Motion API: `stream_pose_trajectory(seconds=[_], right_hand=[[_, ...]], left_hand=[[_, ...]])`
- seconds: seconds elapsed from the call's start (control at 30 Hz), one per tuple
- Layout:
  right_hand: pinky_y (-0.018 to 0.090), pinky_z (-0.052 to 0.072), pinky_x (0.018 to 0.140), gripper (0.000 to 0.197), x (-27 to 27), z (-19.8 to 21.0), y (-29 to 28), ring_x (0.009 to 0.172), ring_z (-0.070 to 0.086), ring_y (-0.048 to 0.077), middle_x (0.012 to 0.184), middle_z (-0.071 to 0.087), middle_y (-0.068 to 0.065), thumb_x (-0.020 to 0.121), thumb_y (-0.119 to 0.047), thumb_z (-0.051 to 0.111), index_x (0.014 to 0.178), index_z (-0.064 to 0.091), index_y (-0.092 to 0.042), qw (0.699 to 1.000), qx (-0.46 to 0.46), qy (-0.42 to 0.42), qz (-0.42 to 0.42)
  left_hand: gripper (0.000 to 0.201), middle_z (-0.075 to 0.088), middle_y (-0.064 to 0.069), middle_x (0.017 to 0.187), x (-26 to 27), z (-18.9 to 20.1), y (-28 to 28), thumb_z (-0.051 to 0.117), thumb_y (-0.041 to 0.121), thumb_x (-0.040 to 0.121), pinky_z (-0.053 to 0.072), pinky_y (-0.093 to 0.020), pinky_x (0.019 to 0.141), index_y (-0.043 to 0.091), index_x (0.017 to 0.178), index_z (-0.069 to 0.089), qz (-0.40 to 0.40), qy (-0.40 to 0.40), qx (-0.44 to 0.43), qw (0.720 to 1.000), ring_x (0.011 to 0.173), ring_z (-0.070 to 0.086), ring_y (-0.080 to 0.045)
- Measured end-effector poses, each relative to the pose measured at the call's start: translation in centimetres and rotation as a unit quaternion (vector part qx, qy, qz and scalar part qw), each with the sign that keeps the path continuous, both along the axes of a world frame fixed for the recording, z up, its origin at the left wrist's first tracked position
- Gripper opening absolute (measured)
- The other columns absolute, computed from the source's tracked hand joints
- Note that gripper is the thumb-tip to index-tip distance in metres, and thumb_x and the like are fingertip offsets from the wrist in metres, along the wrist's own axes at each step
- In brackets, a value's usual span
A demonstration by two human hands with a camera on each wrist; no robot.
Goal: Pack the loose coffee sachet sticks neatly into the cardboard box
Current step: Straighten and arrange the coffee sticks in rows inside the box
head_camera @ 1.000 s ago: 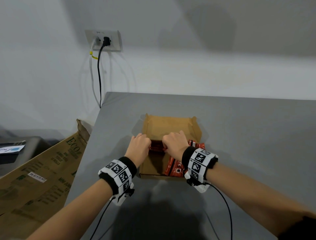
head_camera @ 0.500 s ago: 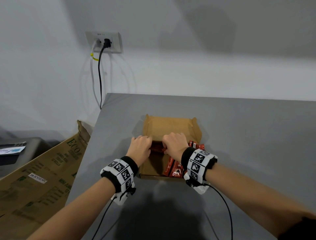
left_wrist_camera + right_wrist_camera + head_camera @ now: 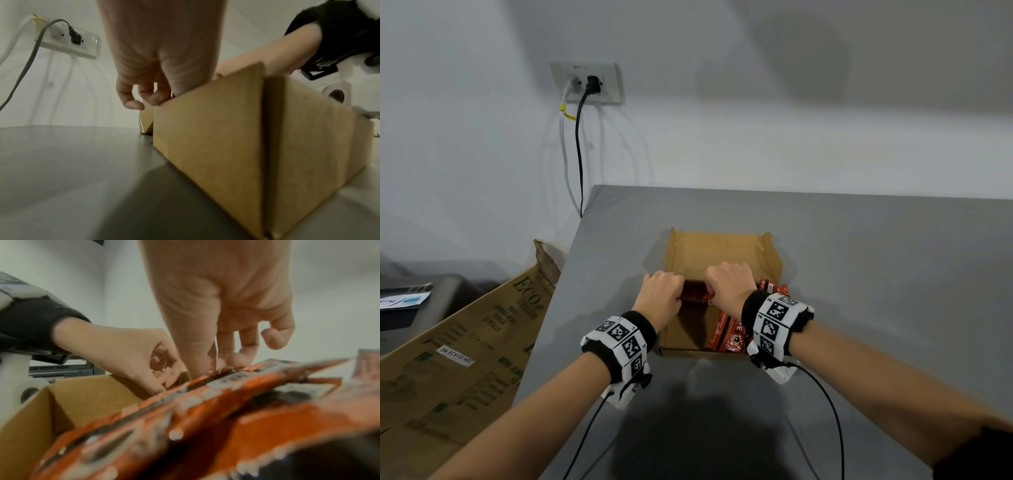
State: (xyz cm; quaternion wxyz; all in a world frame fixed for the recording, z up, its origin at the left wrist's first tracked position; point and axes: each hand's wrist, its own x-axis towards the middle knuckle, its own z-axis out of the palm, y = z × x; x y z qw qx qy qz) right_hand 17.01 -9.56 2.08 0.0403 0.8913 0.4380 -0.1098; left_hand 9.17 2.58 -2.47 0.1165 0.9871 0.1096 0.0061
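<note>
From the head camera I saw the open brown cardboard box (image 3: 690, 334) sitting on the flat grey tabletop (image 3: 876, 274), its lid flap folded back toward twelve o'clock. My left hand (image 3: 661, 298) reached in over the box's nine o'clock wall and my right hand (image 3: 731, 284) came in from three o'clock; both had their fingers curled down onto a bundle of red coffee sachet sticks (image 3: 697, 296) lying crosswise between them inside the box. More red sachet sticks (image 3: 729, 337) stood packed along the three o'clock side, running toward six o'clock. At ten o'clock on the wall hung a white power socket (image 3: 589, 84) with a black cable (image 3: 578, 154) plugged in, and at eight o'clock, off the table, leaned a large printed brown carton (image 3: 458, 346).

Through the left wrist camera the box's outer wall (image 3: 226, 138) filled the frame from three to six o'clock. The left hand's fingers (image 3: 133, 99) curled narrowly over the top edge; what they gripped inside was hidden.

Through the right wrist camera the blurred red sachets (image 3: 205, 426) filled the lower frame. The right hand's fingertips (image 3: 236, 358) were bent and pressed down on the sachets' far end, the little finger lifted clear. At nine o'clock the left hand (image 3: 123, 353) pinched the sachets' edge with thumb and fingers close together, above the box's bare inner corner (image 3: 68, 399).
</note>
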Motion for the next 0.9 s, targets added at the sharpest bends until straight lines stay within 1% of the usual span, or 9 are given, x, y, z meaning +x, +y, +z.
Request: stream_pose_trajectory(seconds=[0.2, 0.33, 0.43, 0.5, 0.6, 0.7, 0.73, 0.83, 0.9], right_hand=[[0.039, 0.040, 0.087, 0.008, -0.3, 0.3, 0.2, 0.089, 0.058, 0.026, 0.093, 0.061, 0.005, 0.087, -0.008, 0.055, 0.093, 0.055, -0.013, 1.000, -0.010, 0.000, 0.013], [0.040, 0.040, 0.089, 0.008, -0.4, 0.5, 0.3, 0.088, 0.058, 0.025, 0.092, 0.062, 0.004, 0.087, -0.008, 0.055, 0.091, 0.056, -0.014, 1.000, 0.001, 0.009, 0.015], [0.034, 0.046, 0.082, 0.007, 0.1, 1.3, -0.3, 0.084, 0.060, 0.020, 0.086, 0.064, 0.000, 0.083, -0.009, 0.059, 0.083, 0.060, -0.016, 0.997, 0.065, 0.039, 0.000], [0.028, 0.052, 0.074, 0.008, 1.2, 2.3, -1.5, 0.079, 0.062, 0.015, 0.082, 0.064, -0.002, 0.083, -0.010, 0.061, 0.078, 0.063, -0.017, 0.990, 0.129, 0.055, -0.034], [0.021, 0.054, 0.071, 0.009, 3.3, 3.3, -4.2, 0.073, 0.061, 0.006, 0.077, 0.061, -0.009, 0.084, -0.010, 0.062, 0.079, 0.066, -0.017, 0.973, 0.201, 0.059, -0.095], [0.013, 0.047, 0.064, 0.009, 4.3, 2.7, -6.3, 0.070, 0.058, 0.001, 0.072, 0.054, -0.016, 0.085, -0.010, 0.062, 0.081, 0.064, -0.018, 0.964, 0.219, 0.070, -0.134], [0.010, 0.044, 0.060, 0.008, 4.2, 2.3, -6.6, 0.070, 0.057, 0.000, 0.071, 0.052, -0.017, 0.085, -0.011, 0.064, 0.081, 0.064, -0.018, 0.963, 0.217, 0.078, -0.137], [0.008, 0.039, 0.056, 0.005, 3.0, 1.0, -7.1, 0.068, 0.055, -0.002, 0.071, 0.053, -0.016, 0.083, -0.015, 0.067, 0.082, 0.065, -0.020, 0.967, 0.196, 0.100, -0.131], [0.011, 0.045, 0.061, 0.004, 2.0, 0.3, -7.3, 0.070, 0.057, 0.000, 0.075, 0.059, -0.012, 0.082, -0.016, 0.067, 0.083, 0.065, -0.020, 0.967, 0.195, 0.110, -0.122]], left_hand=[[0.006, 0.063, -0.011, 0.090, -0.1, 0.0, 0.2, 0.052, 0.003, 0.083, 0.043, -0.033, 0.075, 0.007, 0.081, 0.056, -0.001, 0.007, -0.013, 1.000, 0.086, 0.056, -0.028], [0.003, 0.062, -0.007, 0.091, -0.2, 0.1, 0.1, 0.054, 0.007, 0.083, 0.040, -0.033, 0.078, 0.010, 0.082, 0.054, 0.003, 0.004, -0.018, 1.000, 0.087, 0.056, -0.026], [0.011, 0.056, 0.004, 0.085, -0.7, 0.6, 0.1, 0.059, 0.018, 0.080, 0.033, -0.032, 0.077, 0.018, 0.080, 0.048, 0.020, -0.030, -0.027, 0.999, 0.082, 0.054, -0.020], [0.013, 0.052, 0.008, 0.079, -1.4, 1.4, 0.4, 0.061, 0.019, 0.076, 0.035, -0.032, 0.076, 0.018, 0.076, 0.047, 0.041, -0.076, -0.054, 0.995, 0.073, 0.052, -0.016], [0.010, 0.051, 0.007, 0.074, -2.3, 2.6, 0.6, 0.061, 0.012, 0.078, 0.043, -0.027, 0.070, 0.016, 0.075, 0.052, 0.048, -0.111, -0.117, 0.986, 0.068, 0.052, -0.014], [0.003, 0.063, 0.002, 0.087, -2.3, 3.4, -1.7, 0.058, 0.019, 0.089, 0.049, -0.018, 0.068, 0.016, 0.089, 0.059, -0.005, -0.039, -0.203, 0.978, 0.074, 0.059, -0.010], [0.014, 0.065, 0.001, 0.094, -2.0, 3.5, -2.7, 0.058, 0.026, 0.090, 0.051, -0.018, 0.072, 0.014, 0.098, 0.060, -0.023, -0.001, -0.212, 0.977, 0.078, 0.061, -0.009], [0.043, 0.066, -0.003, 0.101, -0.8, 3.0, -4.9, 0.061, 0.043, 0.086, 0.054, -0.030, 0.079, 0.012, 0.114, 0.055, -0.041, 0.086, -0.178, 0.979, 0.084, 0.063, -0.014], [0.043, 0.066, -0.004, 0.099, -0.4, 2.6, -5.4, 0.064, 0.041, 0.084, 0.053, -0.032, 0.078, 0.013, 0.115, 0.051, -0.033, 0.102, -0.164, 0.981, 0.084, 0.063, -0.017]])
